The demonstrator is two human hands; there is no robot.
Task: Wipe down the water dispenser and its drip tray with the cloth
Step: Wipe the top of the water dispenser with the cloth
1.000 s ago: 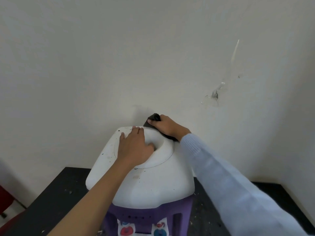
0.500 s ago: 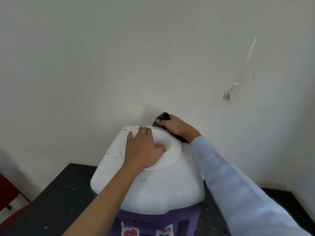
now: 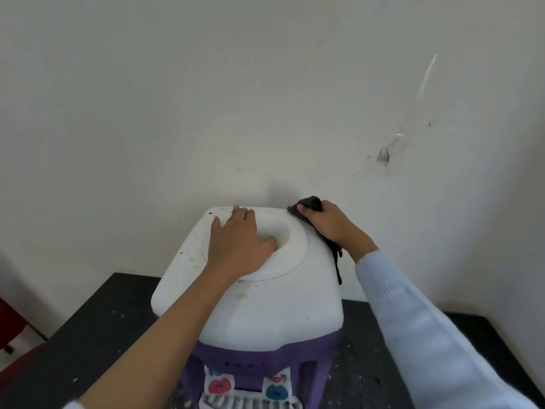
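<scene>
A water dispenser with a white top and a purple front stands on a black table against the wall. My left hand rests flat on the white top, its thumb in the round hollow. My right hand grips a dark cloth and presses it against the top's far right corner; a strand of the cloth hangs down the right side. Red and blue taps and the white slotted drip tray show at the bottom edge.
The black table carries pale specks and crumbs. A white wall rises just behind the dispenser, with a scuffed mark at the right. Part of a red chair shows at the far left.
My right hand has slid the cloth rightward, from the back rim of the hollow to the far right corner. My left hand has stayed in place.
</scene>
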